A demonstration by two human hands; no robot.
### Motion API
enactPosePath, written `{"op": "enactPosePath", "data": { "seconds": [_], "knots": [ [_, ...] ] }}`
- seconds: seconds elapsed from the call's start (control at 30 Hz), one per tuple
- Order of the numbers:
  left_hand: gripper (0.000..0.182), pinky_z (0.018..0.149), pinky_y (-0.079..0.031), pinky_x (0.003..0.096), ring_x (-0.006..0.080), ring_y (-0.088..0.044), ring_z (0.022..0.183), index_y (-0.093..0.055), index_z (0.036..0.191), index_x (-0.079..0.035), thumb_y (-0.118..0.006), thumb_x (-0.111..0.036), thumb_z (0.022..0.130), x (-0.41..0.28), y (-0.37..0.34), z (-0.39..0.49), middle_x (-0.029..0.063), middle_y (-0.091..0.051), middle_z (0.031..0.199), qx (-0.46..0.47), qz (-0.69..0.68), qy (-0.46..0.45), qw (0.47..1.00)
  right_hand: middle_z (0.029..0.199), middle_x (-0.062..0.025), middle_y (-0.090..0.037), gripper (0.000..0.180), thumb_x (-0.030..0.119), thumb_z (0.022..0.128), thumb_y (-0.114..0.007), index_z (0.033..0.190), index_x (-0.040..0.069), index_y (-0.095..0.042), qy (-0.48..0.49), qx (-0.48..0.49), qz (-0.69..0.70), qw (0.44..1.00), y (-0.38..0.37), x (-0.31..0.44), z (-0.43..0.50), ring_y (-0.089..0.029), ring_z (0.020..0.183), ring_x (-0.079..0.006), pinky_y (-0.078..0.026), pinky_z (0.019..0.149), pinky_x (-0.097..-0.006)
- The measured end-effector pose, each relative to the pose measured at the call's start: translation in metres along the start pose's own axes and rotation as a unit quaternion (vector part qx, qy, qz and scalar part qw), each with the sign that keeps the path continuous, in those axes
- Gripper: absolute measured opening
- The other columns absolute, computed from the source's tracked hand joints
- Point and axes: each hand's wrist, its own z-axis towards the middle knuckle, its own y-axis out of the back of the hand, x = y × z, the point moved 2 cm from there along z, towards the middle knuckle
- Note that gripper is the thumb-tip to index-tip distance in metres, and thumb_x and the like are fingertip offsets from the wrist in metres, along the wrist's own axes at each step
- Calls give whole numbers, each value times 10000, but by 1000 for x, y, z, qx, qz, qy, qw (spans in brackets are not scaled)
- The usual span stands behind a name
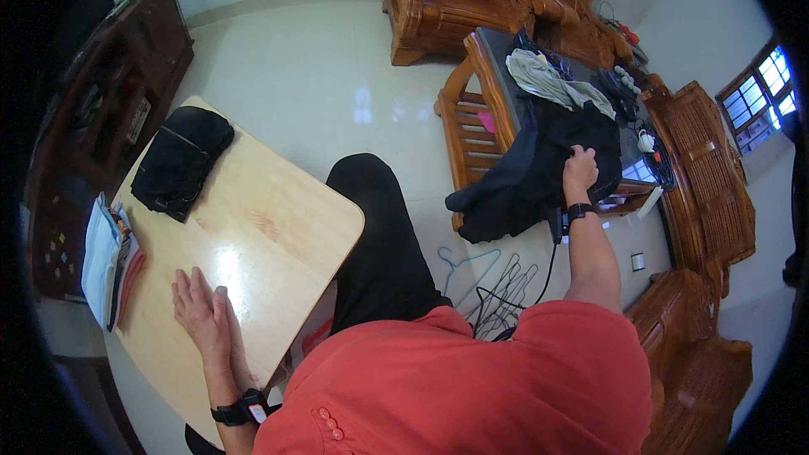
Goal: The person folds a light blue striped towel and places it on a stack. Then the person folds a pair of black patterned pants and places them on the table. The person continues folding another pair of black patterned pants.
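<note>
My left hand (201, 313) rests palm down on the pale wooden table (265, 221), thumb apart from the fingers and nothing in it. Beyond it on the same tabletop lies a folded black garment (183, 161). A stack of folded clothes (110, 265), white, dark and reddish, sits at the table's left edge. Off to the right, my right hand (580, 170) has its fingers curled on a loose black garment (537, 164), pinching the cloth. That garment drapes over the side of a dark-topped wooden coffee table (496, 76). A light grey-green cloth (543, 72) lies behind it.
Several wire clothes hangers (505, 294) and a blue hanger (464, 265) lie on the floor beside my legs, near a black cable (548, 278). Carved wooden seats (701, 177) line the right side and back. A dark cabinet (120, 95) stands at left.
</note>
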Motion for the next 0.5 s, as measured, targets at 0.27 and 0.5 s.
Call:
{"op": "enactPosePath", "data": {
  "seconds": [0.27,0.5],
  "knots": [
    [578,1196,-227,530,412,-305,1485,-509,1483,-103,-652,-323,968,1,-1,1,193,-363,1614,10,-16,18,1000,1083,-95,-705,345,-42,830,-505,1118,-5,-691,121,-152,599,777,174,122,-23,-667,1043,-232,-476,986,-317],
    [718,1133,-393,431,299,-507,1362,-493,1506,-74,-425,-605,1028,-13,20,5,160,-556,1472,84,-637,104,759,942,-121,-626,360,-108,714,-560,1026,39,-665,586,220,669,401,309,275,-164,-631,894,-316,-520,818,-371]
  ]
}}
